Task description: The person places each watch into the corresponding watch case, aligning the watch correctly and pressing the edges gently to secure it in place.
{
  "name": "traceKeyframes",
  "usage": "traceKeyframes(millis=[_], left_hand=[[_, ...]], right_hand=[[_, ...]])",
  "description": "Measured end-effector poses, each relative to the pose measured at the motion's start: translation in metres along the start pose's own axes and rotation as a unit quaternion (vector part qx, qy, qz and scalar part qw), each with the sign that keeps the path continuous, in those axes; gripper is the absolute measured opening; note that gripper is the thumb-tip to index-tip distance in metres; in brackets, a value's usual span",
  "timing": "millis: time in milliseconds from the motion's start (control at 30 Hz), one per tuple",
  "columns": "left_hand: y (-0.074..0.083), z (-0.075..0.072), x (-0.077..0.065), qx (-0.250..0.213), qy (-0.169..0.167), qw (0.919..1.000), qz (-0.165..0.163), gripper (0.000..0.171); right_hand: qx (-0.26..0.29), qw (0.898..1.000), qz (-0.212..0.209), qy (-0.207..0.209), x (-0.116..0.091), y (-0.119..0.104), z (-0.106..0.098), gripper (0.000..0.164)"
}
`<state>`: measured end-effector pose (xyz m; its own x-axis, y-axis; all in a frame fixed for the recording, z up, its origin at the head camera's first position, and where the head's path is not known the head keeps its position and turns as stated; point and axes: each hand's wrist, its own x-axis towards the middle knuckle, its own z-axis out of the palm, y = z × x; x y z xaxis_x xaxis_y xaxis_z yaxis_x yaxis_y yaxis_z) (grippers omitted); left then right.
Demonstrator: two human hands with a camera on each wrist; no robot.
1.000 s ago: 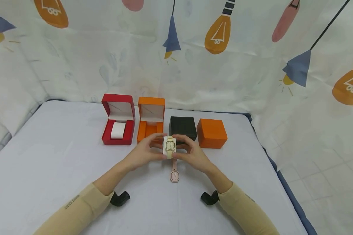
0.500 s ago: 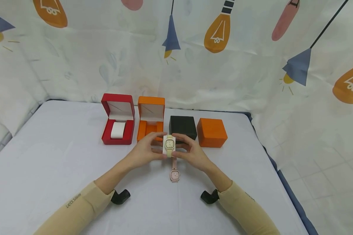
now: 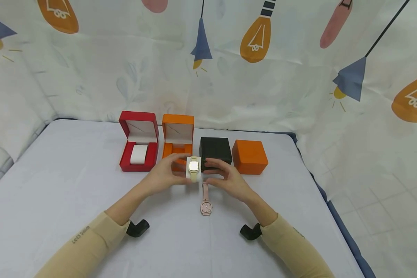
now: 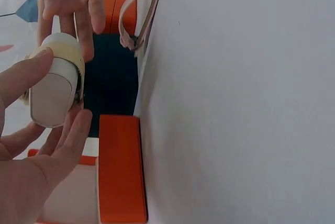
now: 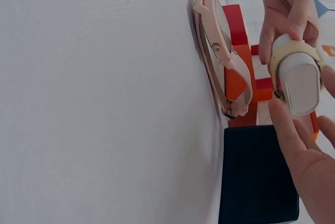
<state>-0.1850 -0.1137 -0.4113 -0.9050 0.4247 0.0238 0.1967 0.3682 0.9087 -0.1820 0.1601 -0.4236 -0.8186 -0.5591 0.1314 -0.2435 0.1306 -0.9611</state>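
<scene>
A pale yellow watch (image 3: 193,166) is strapped round a white watch cushion (image 4: 51,98). My left hand (image 3: 165,172) grips the cushion between thumb and fingers, above the table in front of the orange open box. Just to its right, my right hand (image 3: 227,179) has its fingers spread and slightly bent, with a small gap to the cushion in the head view. A pink watch (image 3: 206,207) lies on the white cloth below the hands; its strap loop shows in the right wrist view.
Along the back stand an open red box (image 3: 138,168) with a white cushion in it, an open orange box (image 3: 178,119), a closed black box (image 3: 215,148) and a closed orange box (image 3: 250,156). A printed curtain (image 3: 208,96) hangs behind the table.
The left hand has moved slightly left and away from me with the watch on its cushion. The right hand has let go and now sits apart from it.
</scene>
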Motion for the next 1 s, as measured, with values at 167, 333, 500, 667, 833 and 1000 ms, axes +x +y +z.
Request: traceKeyframes(millis=[167, 333, 500, 667, 833, 1000], left_hand=[[-0.005, -0.009, 0.003, 0.013, 0.012, 0.9997, -0.015, 0.082], [-0.01, -0.019, 0.006, 0.016, 0.026, 0.9994, -0.017, 0.082], [-0.014, -0.029, 0.01, 0.019, 0.028, 0.9993, -0.012, 0.082], [-0.014, -0.04, 0.015, 0.018, 0.031, 0.9991, -0.021, 0.079], [-0.017, -0.05, 0.02, 0.019, 0.024, 0.9989, -0.036, 0.081], [-0.022, -0.058, 0.026, 0.027, 0.016, 0.9986, -0.043, 0.082]], right_hand=[[-0.018, 1.0, -0.005, -0.006, -0.001, 0.0, -0.002, 0.054], [-0.031, 0.999, 0.011, -0.016, -0.003, -0.002, -0.003, 0.047], [-0.036, 0.999, 0.022, -0.026, -0.004, -0.002, -0.004, 0.046], [-0.043, 0.998, 0.029, -0.032, -0.005, -0.002, -0.005, 0.048], [-0.047, 0.998, 0.036, -0.036, -0.006, -0.001, -0.006, 0.048], [-0.048, 0.997, 0.042, -0.037, -0.007, -0.002, -0.006, 0.047]])
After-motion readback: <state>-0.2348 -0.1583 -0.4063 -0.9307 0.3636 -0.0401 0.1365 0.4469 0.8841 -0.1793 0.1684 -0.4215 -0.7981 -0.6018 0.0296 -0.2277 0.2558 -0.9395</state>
